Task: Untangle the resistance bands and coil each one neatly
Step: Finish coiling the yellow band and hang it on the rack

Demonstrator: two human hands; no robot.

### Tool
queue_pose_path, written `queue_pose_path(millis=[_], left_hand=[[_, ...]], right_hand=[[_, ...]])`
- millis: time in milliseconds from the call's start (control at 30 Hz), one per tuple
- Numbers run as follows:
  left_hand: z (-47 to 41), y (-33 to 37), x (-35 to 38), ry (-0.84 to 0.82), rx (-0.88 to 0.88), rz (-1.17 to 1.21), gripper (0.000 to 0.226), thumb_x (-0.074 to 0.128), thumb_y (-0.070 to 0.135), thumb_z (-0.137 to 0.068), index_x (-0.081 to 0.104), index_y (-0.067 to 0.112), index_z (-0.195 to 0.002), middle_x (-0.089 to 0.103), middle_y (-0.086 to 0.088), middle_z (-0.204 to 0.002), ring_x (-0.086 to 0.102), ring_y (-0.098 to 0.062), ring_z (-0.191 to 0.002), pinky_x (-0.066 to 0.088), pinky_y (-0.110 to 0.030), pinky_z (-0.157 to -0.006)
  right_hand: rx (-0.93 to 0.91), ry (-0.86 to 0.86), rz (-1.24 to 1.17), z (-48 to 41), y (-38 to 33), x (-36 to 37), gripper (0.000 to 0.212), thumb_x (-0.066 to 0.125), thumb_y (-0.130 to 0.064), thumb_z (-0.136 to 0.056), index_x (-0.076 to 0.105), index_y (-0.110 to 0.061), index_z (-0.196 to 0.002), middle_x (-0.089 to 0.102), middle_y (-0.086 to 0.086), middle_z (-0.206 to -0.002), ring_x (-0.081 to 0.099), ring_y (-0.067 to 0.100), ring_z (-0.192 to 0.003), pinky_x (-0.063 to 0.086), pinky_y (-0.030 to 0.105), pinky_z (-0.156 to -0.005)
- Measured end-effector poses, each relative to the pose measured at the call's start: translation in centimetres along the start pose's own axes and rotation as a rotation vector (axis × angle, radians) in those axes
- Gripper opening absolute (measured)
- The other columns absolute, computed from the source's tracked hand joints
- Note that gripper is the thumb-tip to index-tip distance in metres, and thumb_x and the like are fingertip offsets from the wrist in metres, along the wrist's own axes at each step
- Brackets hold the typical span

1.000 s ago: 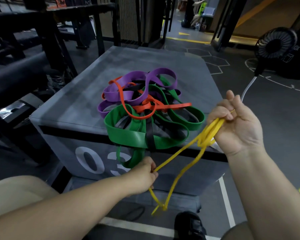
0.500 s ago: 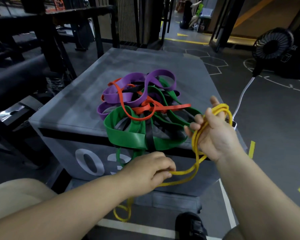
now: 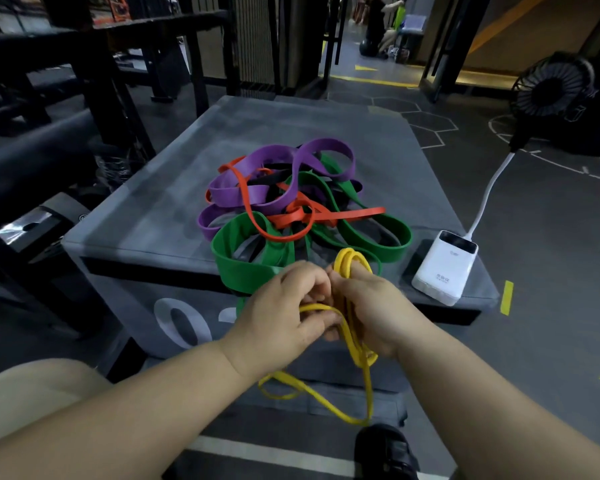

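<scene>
A second ago my hands were apart with the yellow band (image 3: 343,263) stretched between them. Now they are together just in front of the box (image 3: 146,216), knuckles touching. My left hand (image 3: 284,306) pinches a strand and feeds it across, and my right hand (image 3: 371,313) holds the turns looped over its fingers. The slack that hung long is shorter, though one loop still dangles below my wrists. I judge this coil about half wound. The green band (image 3: 243,268), purple band (image 3: 257,195) and orange band (image 3: 302,216) still lie knotted together on the box, so most of the job remains.
</scene>
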State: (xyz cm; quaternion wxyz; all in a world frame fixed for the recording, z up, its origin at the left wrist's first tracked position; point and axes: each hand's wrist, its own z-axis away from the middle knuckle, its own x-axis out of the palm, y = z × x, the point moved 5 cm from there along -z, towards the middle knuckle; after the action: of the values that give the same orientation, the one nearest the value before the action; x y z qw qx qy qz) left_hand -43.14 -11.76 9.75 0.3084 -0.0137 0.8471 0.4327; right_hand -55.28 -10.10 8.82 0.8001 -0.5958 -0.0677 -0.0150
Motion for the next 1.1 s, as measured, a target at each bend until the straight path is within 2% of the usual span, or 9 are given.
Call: queue_pose_path(millis=[133,267,400,500,600,667,767,867,1100], left_hand=[[-0.4,-0.9,-0.1,0.008,-0.089,0.001,0.040,0.069,0.048,-0.066,0.040,0.039,-0.093,0.044,0.020,-0.097,0.048,-0.005,-0.069,0.044,-0.027,-0.062],[-0.7,-2.3,0.6,-0.177,-0.290,0.085,0.061,0.069,0.068,-0.053,0.035,0.042,-0.097,0.049,0.011,-0.105,0.055,-0.008,-0.076,0.050,-0.031,-0.067],[-0.9,-2.3,0.2,-0.390,-0.334,0.239,0.072,0.083,0.037,-0.062,0.032,0.045,-0.112,0.046,0.007,-0.115,0.057,-0.012,-0.086,0.053,-0.032,-0.077],[-1.1,-2.1,-0.2,-0.374,-0.295,0.309,0.059,0.071,0.006,-0.080,0.036,0.038,-0.115,0.050,-0.003,-0.114,0.060,-0.019,-0.087,0.053,-0.043,-0.086],[-0.8,-2.2,0.3,-0.439,-0.277,0.287,0.033,0.063,0.015,-0.087,0.044,0.020,-0.114,0.063,-0.004,-0.110,0.061,-0.018,-0.104,0.048,-0.041,-0.097],[-0.4,-2.0,0.8,-0.488,-0.294,0.308,0.018,0.055,0.013,-0.093,0.045,0.015,-0.108,0.066,-0.007,-0.102,0.063,-0.018,-0.099,0.049,-0.043,-0.096],[-0.9,-1.8,0.3,-0.342,-0.276,0.273,0.008,0.048,0.016,-0.094,0.043,0.021,-0.093,0.060,-0.004,-0.076,0.058,-0.016,-0.074,0.049,-0.043,-0.079],[-1.8,-2.1,-1.3,-0.068,-0.238,0.320,0.016,0.051,0.009,-0.096,0.045,0.022,-0.090,0.052,0.005,-0.073,0.051,-0.005,-0.063,0.049,-0.032,-0.068],[-2.0,-1.8,-1.8,0.084,-0.070,0.312,0.012,0.057,0.038,-0.084,0.053,0.029,-0.091,0.059,0.014,-0.083,0.057,-0.004,-0.080,0.046,-0.022,-0.076]], right_hand=[[0.075,-0.048,0.021,0.6,0.6,0.7,0.010,0.038,-0.019,-0.105,0.045,-0.012,-0.103,0.047,0.002,-0.054,0.037,0.011,-0.037,0.026,0.019,-0.035],[0.133,-0.081,-0.026,0.8,0.6,0.4,0.017,0.039,-0.025,-0.105,0.045,-0.013,-0.094,0.041,0.000,-0.047,0.027,0.007,-0.032,0.018,0.015,-0.034],[0.149,-0.076,-0.068,1.0,0.0,-0.2,0.024,0.042,-0.033,-0.102,0.047,-0.011,-0.095,0.038,0.000,-0.049,0.025,0.006,-0.030,0.016,0.013,-0.035],[0.158,-0.078,-0.108,1.0,-0.4,-0.5,0.027,0.043,-0.037,-0.100,0.051,-0.013,-0.090,0.034,-0.002,-0.051,0.022,0.005,-0.030,0.013,0.012,-0.035],[0.136,-0.102,-0.151,1.2,-0.7,-0.3,0.026,0.048,-0.041,-0.093,0.049,-0.016,-0.087,0.032,-0.004,-0.051,0.021,0.004,-0.031,0.012,0.013,-0.034],[0.116,-0.114,-0.154,1.3,-0.8,-0.1,0.026,0.051,-0.043,-0.086,0.047,-0.017,-0.085,0.033,-0.004,-0.050,0.022,0.004,-0.030,0.013,0.013,-0.034],[0.127,-0.104,-0.142,1.3,-0.9,-0.2,0.028,0.051,-0.044,-0.086,0.044,-0.017,-0.080,0.034,-0.005,-0.050,0.023,0.004,-0.031,0.015,0.013,-0.033],[0.188,-0.068,-0.058,1.4,-0.6,-0.4,0.040,0.044,-0.050,-0.094,0.038,-0.016,-0.075,0.033,-0.006,-0.044,0.022,0.005,-0.031,0.015,0.013,-0.033],[0.245,-0.362,-0.050,2.2,0.0,1.3,0.046,0.047,-0.063,-0.084,0.050,-0.017,-0.081,0.029,-0.004,-0.050,0.024,0.005,-0.031,0.015,0.014,-0.035]])
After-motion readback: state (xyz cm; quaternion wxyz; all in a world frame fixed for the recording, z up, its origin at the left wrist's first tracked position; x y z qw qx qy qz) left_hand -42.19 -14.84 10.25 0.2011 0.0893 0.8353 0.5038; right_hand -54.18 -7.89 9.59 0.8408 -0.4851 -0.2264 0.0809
